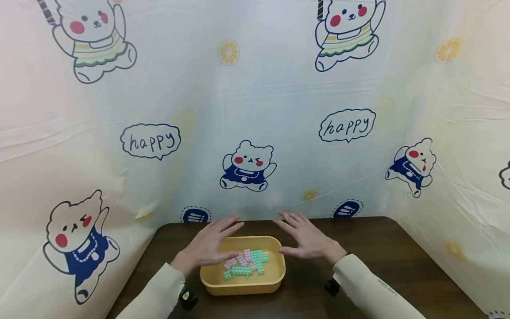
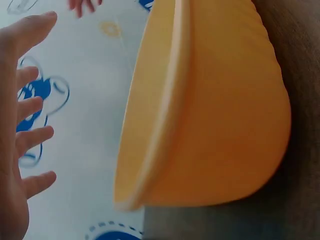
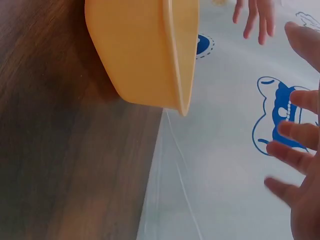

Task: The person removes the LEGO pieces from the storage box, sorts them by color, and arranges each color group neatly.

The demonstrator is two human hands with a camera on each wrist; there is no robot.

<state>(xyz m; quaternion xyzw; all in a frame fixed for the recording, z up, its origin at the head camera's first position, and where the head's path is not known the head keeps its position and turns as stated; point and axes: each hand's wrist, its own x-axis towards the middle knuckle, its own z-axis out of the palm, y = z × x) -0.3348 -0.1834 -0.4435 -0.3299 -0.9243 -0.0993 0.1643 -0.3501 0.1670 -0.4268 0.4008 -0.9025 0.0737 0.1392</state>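
Observation:
A yellow plastic basin [image 1: 243, 290] stands on the table, with mint-green building blocks [image 1: 241, 270] and pink building blocks [image 1: 231, 263] lying inside it. My left hand [image 1: 209, 243] is held over the basin's left side, fingers spread and holding nothing. Over the right side hovers my right hand [image 1: 307, 237], its fingers likewise spread and bare. In the left wrist view the basin's outer wall [image 2: 225, 115] fills the middle, apart from the fingers. The right wrist view shows the basin [image 3: 135, 55] at upper left, with the fingers away to its right.
The dark wooden table [image 1: 358, 266] extends to both sides of the basin. Behind it hangs a pale curtain [image 1: 255, 110] printed with cartoon bears and words, which also runs along the left and right sides. Dark wrist devices [image 1: 187, 299] sit under both forearms.

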